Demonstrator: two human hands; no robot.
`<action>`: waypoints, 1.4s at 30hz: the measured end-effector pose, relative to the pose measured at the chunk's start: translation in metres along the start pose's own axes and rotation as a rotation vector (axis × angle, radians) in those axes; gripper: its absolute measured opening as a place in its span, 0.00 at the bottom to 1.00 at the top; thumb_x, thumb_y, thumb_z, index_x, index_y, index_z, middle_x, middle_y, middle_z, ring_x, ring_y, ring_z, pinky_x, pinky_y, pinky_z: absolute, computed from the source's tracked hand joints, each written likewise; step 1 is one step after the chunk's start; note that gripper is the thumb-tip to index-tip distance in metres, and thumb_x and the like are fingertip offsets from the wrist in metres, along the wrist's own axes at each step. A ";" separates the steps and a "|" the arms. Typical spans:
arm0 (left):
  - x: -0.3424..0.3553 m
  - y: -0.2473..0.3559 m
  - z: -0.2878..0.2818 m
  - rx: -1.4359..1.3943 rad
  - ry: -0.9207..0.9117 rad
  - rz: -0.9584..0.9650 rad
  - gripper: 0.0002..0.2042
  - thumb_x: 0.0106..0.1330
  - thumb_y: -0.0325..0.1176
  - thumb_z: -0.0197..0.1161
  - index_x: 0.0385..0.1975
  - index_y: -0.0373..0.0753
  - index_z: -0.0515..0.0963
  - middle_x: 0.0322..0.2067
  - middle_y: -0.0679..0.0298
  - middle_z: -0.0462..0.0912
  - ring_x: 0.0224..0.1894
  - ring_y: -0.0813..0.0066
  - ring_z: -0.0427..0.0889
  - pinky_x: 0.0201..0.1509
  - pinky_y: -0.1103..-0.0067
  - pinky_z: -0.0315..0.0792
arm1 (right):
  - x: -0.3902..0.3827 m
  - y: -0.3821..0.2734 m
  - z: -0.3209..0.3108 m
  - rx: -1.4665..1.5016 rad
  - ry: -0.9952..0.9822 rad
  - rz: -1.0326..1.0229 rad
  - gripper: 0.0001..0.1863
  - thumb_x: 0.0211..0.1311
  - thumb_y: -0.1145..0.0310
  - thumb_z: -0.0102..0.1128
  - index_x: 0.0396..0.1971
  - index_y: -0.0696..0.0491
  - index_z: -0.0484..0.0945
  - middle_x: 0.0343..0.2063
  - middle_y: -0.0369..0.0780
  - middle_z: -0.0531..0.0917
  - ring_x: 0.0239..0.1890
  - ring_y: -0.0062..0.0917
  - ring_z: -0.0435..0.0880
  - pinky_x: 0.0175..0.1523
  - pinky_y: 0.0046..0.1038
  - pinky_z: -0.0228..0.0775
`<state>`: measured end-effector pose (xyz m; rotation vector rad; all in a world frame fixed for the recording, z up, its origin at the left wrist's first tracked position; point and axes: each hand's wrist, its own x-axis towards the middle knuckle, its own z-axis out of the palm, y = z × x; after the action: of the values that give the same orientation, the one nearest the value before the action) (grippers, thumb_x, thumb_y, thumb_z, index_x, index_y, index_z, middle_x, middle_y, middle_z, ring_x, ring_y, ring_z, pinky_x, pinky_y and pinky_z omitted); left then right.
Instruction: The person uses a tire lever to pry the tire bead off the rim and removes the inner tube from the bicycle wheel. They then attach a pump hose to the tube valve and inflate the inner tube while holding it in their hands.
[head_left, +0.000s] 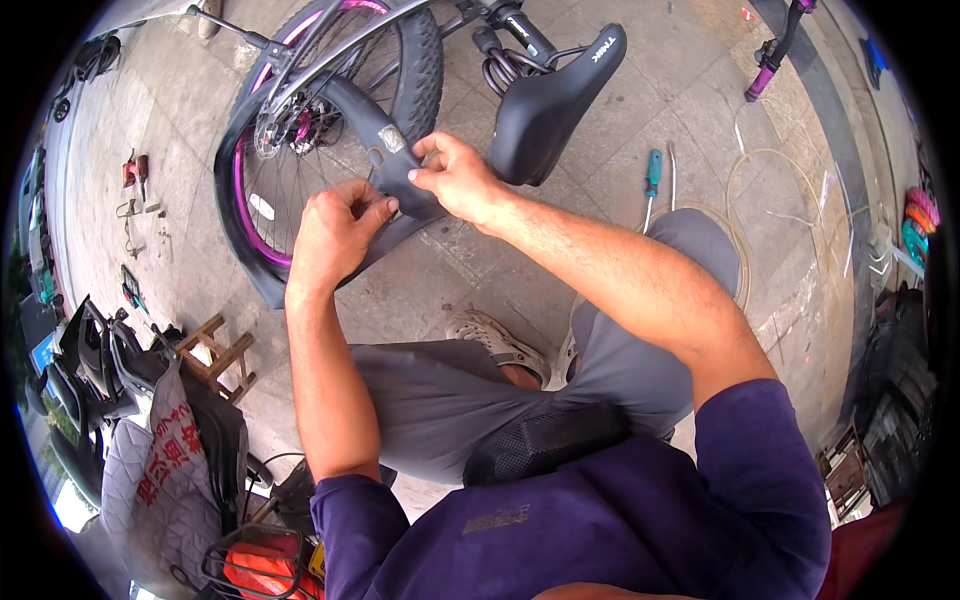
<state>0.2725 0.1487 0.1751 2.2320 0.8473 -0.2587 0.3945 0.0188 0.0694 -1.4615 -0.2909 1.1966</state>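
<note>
A bicycle lies with its purple-rimmed rear wheel (pixel 241 190) at the top middle, black rubber loose around the rim. A flattened black rubber tube (pixel 362 115) with a small silvery patch (pixel 390 137) runs across it. My left hand (pixel 335 225) is closed at the tube's lower part, thumb and fingertips pinched together. My right hand (pixel 455 180) grips the tube just below the patch with curled fingers and thumb. Whatever small part is between the fingertips is too small to make out. The black saddle (pixel 550 110) lies just right of my right hand.
A screwdriver (pixel 654 172), metal lever (pixel 672 175) and coiled cable (pixel 730 200) lie at the right. Small tools (pixel 135 170) and a wooden stool (pixel 215 358) are at the left, beside a scooter with a quilted cover (pixel 140 480). A purple handlebar part (pixel 765 80) stands upper right.
</note>
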 end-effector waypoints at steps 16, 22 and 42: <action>0.050 -0.011 0.025 -0.026 0.351 0.236 0.11 0.60 0.28 0.75 0.41 0.33 0.86 0.37 0.56 0.88 0.37 0.67 0.89 0.44 0.73 0.81 | 0.006 -0.002 0.001 -0.045 -0.040 -0.215 0.20 0.66 0.77 0.64 0.59 0.55 0.79 0.26 0.30 0.77 0.26 0.11 0.73 0.28 0.21 0.66; 0.061 -0.023 0.024 -0.136 0.305 0.126 0.08 0.66 0.28 0.72 0.41 0.31 0.86 0.33 0.59 0.90 0.35 0.78 0.87 0.43 0.79 0.80 | 0.008 -0.002 0.000 -0.097 -0.026 -0.242 0.22 0.66 0.78 0.63 0.60 0.54 0.79 0.25 0.29 0.76 0.25 0.11 0.72 0.29 0.21 0.66; 0.086 -0.029 0.039 -0.144 0.336 0.106 0.08 0.70 0.30 0.67 0.40 0.31 0.85 0.30 0.63 0.87 0.32 0.81 0.83 0.40 0.80 0.77 | 0.016 0.001 -0.011 0.070 -0.064 -0.096 0.23 0.67 0.78 0.62 0.62 0.56 0.77 0.36 0.34 0.82 0.37 0.15 0.79 0.41 0.22 0.73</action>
<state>0.3222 0.1794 0.0954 2.2065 0.8858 0.2280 0.4098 0.0242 0.0585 -1.3354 -0.3559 1.1661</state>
